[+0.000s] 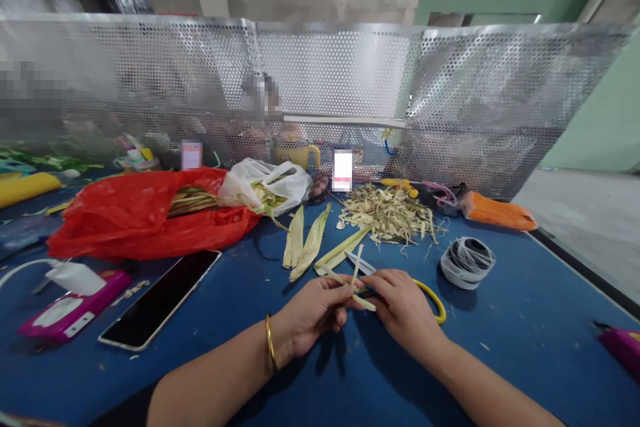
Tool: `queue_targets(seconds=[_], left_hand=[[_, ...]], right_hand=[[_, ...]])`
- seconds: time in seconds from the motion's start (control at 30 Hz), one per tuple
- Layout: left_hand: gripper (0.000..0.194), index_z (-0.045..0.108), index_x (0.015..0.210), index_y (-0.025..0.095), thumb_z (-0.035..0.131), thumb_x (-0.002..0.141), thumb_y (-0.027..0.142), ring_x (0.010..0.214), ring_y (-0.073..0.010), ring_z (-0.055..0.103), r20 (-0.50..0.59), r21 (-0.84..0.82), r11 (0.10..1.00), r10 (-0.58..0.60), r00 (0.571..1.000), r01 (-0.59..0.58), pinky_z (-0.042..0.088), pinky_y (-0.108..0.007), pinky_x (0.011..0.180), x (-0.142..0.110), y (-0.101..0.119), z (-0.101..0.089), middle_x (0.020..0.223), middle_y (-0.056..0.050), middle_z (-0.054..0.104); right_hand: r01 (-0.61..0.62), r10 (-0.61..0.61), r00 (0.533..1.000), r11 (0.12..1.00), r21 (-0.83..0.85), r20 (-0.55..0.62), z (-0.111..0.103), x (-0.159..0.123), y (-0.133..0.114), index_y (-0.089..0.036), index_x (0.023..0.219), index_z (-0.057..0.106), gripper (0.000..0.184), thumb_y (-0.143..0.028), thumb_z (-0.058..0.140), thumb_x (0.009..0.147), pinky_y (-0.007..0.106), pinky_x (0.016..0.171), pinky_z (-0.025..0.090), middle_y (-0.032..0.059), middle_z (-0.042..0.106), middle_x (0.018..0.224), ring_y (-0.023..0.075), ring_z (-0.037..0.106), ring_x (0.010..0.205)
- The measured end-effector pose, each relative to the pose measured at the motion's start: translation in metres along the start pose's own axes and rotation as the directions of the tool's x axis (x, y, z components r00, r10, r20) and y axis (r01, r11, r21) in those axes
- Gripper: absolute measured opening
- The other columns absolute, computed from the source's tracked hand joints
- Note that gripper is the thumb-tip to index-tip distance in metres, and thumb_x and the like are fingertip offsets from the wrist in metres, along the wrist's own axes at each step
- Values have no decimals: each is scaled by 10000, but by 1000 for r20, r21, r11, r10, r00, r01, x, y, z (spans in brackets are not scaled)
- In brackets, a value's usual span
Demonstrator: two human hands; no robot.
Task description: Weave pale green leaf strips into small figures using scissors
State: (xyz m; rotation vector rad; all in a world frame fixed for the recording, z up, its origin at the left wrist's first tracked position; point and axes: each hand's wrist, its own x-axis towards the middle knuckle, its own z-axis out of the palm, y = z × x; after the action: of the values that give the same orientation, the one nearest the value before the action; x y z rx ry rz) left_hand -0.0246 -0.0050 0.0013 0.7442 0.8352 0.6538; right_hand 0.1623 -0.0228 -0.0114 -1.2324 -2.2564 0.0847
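My left hand (319, 307) is closed, pinching narrow pale corn husk strips (358, 267) that cross each other between thumb and fingers. My right hand (403, 303) is closed too, its fingertips meeting the same strips from the right. Scissors (361, 261) with a yellow handle (437, 303) show on both sides of my right hand; the hand hides their middle, and they seem to lie on the table beneath it. Just beyond my hands are flat pieces of corn husk (310, 243) and a longer folded piece (343, 250).
A heap of husk scraps (390, 213) sits at the back. Right of it are a roll of white twine (467, 263) and an orange packet (500, 210). On the left are a phone (160, 300), a purple power strip (75, 307), a red bag (125, 213) and a white bag (267, 183). Perforated metal panels (330, 67) stand behind.
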Motion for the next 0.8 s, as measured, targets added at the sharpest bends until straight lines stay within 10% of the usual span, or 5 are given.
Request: queue_targets(seconds=[0.17, 0.6, 0.8], left_hand=[[349, 626, 937, 122, 707, 749, 404, 419, -34, 523, -55, 5, 1000, 6, 998, -5, 321, -149, 402, 0, -1, 0, 788, -57, 702], [285, 597, 937, 132, 701, 700, 251, 393, -71, 543, -132, 146, 987, 87, 987, -67, 316, -163, 364, -1, -4, 4, 637, 5, 647], [335, 617, 960, 139, 729, 701, 318, 419, -59, 551, -97, 139, 989, 66, 993, -53, 319, -157, 378, 0, 0, 0, 694, -3, 662]], right_hand=[[58, -54, 997, 995, 81, -47, -6, -1, -10, -197, 1154, 528, 272, -224, 585, 889, 371, 827, 446, 58, 680, 938, 196, 623, 850], [262, -264, 964, 964, -37, -43, -7, -2, -25, -179, 820, 629, 224, -182, 452, 958, 331, 739, 445, 29, 631, 685, 150, 544, 641], [-272, 291, 957, 867, 418, 20, -8, 1, -20, -206, 846, 634, 230, -343, 477, 942, 266, 607, 452, 21, 638, 730, 151, 592, 673]])
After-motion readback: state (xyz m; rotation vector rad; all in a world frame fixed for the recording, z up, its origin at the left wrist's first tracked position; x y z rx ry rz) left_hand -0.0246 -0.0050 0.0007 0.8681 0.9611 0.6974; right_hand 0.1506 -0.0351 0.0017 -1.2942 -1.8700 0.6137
